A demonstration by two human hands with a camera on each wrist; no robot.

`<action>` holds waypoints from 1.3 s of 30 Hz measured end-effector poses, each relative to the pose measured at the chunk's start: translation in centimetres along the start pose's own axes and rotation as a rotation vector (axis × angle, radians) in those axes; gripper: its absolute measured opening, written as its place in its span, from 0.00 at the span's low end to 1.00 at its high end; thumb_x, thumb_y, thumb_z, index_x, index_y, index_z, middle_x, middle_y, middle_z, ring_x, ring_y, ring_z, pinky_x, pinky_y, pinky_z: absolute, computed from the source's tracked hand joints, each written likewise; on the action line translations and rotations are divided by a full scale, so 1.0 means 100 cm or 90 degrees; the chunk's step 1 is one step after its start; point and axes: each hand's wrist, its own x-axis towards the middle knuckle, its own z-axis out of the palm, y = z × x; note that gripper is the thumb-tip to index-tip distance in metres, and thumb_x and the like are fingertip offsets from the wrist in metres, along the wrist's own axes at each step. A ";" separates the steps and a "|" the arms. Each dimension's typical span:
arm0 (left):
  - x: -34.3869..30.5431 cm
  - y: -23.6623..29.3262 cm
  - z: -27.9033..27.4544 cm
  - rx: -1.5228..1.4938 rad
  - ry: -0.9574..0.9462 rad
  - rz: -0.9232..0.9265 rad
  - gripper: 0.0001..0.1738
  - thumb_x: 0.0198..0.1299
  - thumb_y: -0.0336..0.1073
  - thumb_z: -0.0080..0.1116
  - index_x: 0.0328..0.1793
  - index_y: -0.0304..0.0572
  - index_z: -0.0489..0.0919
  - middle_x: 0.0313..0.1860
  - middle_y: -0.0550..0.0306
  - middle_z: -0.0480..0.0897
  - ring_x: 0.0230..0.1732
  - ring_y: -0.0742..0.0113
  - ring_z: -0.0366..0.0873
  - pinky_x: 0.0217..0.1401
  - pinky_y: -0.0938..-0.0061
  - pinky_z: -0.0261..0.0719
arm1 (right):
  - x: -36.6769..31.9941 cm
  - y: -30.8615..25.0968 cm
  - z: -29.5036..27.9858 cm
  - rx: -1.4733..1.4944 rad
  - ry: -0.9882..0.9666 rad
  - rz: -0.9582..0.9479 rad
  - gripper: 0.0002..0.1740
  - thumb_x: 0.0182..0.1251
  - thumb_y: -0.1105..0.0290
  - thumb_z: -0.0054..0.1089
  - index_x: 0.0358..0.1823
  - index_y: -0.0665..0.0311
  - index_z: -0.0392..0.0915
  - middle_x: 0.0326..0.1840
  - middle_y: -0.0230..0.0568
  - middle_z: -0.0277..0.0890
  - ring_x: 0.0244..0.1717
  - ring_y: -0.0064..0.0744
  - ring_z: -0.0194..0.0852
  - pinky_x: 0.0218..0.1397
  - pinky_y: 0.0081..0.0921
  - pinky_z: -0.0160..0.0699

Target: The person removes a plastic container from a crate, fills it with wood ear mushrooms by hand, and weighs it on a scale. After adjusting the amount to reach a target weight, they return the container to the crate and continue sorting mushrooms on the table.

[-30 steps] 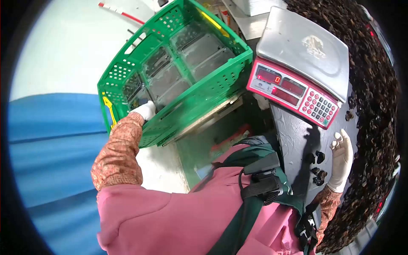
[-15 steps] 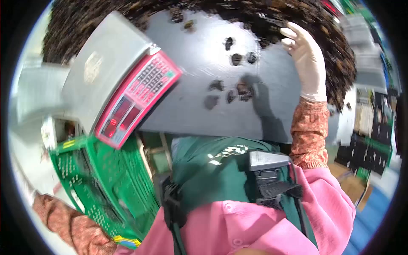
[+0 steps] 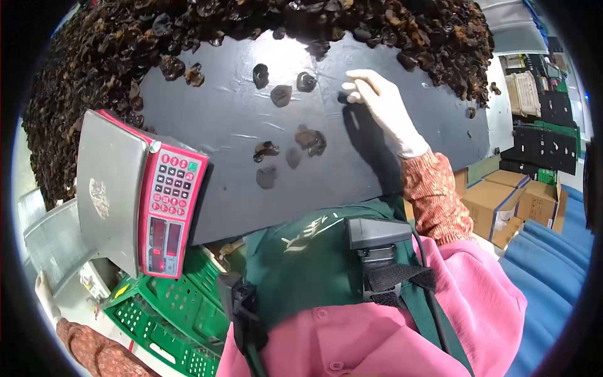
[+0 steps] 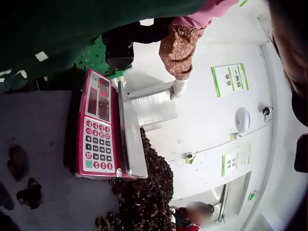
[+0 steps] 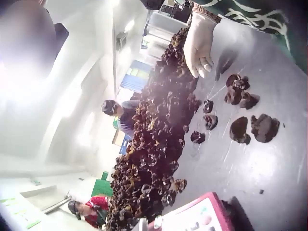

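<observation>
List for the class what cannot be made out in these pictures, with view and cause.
Whether the left hand grips the clear plastic stack: left wrist view, too small to tell.
Part of the green crate: head view, behind the scale.
Most of the scale: right wrist view, cut off by the bottom edge.
Wording on the upper wall notice: left wrist view, too small.

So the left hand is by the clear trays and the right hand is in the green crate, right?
The right hand isn't in there: it's over the grey table, as the head view shows. The left hand is by the clear trays.
</observation>
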 end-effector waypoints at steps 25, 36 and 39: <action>-0.327 0.353 0.240 -0.042 0.136 0.395 0.01 0.72 0.25 0.65 0.46 0.35 0.84 0.39 0.58 0.83 0.40 0.71 0.78 0.48 0.75 0.78 | 0.006 0.002 0.090 -0.344 -0.336 -0.549 0.29 0.64 0.46 0.71 0.55 0.61 0.85 0.64 0.45 0.80 0.68 0.49 0.75 0.77 0.51 0.66; -0.402 0.425 0.302 -0.158 0.115 0.648 0.27 0.52 0.28 0.82 0.60 0.36 0.87 0.54 0.46 0.90 0.54 0.47 0.86 0.62 0.56 0.81 | -0.063 0.020 0.076 -0.560 -0.093 -0.381 0.43 0.58 0.44 0.74 0.71 0.60 0.77 0.78 0.50 0.69 0.80 0.52 0.63 0.84 0.55 0.53; -0.405 0.471 0.360 -0.172 -0.041 0.622 0.41 0.54 0.40 0.83 0.74 0.36 0.78 0.66 0.41 0.84 0.65 0.45 0.82 0.69 0.58 0.80 | -0.054 0.022 0.075 -0.570 -0.053 -0.412 0.33 0.58 0.52 0.77 0.64 0.56 0.82 0.69 0.45 0.77 0.67 0.49 0.75 0.68 0.46 0.72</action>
